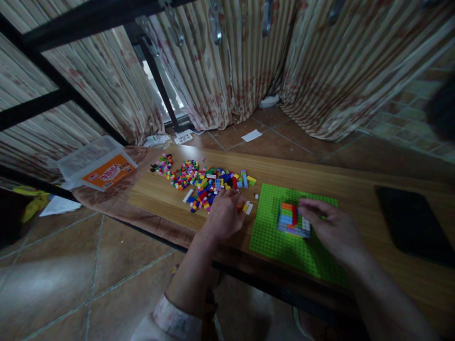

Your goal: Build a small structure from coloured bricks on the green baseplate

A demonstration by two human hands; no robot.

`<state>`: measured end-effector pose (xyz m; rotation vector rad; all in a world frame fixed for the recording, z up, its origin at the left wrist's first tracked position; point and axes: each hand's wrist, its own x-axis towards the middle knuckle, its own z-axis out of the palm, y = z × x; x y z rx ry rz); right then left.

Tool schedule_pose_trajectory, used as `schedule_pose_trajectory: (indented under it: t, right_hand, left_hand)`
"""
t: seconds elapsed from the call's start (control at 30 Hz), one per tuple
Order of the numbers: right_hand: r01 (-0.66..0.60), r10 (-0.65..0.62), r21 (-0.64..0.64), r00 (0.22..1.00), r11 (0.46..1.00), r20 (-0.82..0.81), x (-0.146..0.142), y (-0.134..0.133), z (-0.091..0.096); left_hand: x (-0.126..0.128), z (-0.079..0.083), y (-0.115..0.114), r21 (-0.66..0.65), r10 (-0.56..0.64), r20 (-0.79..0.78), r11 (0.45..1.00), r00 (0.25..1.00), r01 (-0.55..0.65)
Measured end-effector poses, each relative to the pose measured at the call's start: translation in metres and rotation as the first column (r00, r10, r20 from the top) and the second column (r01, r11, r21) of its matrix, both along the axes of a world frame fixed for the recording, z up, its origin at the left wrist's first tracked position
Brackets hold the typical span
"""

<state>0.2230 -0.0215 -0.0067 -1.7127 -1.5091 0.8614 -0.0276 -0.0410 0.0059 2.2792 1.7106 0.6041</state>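
Observation:
A green baseplate lies on the wooden table and carries a small block of stacked bricks in grey, blue, green, orange and red. My right hand rests beside that block, fingertips pinched against its top right edge. My left hand lies curled at the near edge of a spread of loose coloured bricks, fingers closed round small bricks next to a yellow and white one. What the fingers hold is hidden.
A clear plastic box with an orange label sits at the table's left end. A black flat mat lies at the right. Striped curtains hang behind. Paper scraps lie on the tiled floor.

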Motion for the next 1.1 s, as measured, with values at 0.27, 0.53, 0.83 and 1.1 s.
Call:
schedule_pose_trajectory:
  t: [0.27,0.53,0.83,1.1]
  right_hand:
    - [-0.005,0.005,0.01,1.0,1.0,-0.027,-0.0003,-0.0006,0.0018]
    - [0.005,-0.002,0.038,0.998,0.999,-0.063,0.0002,0.0,0.0017]
    - [0.02,-0.021,-0.003,0.996,1.0,-0.085,0.0009,0.0,0.0048]
    - [0.032,-0.026,0.055,0.995,0.998,-0.1,0.0,0.0004,0.0053]
  left_hand:
    - [0.0068,-0.0043,0.002,0.016,0.018,-0.02,1.0,1.0,-0.018]
    - [0.0058,-0.0039,0.004,0.042,0.06,-0.075,0.997,0.995,-0.057]
    - [0.0064,-0.001,0.0046,-0.032,0.164,0.084,0.986,0.983,-0.162]
    - [0.0107,0.0009,0.0058,-0.03,0.178,0.326,0.984,0.929,-0.178]
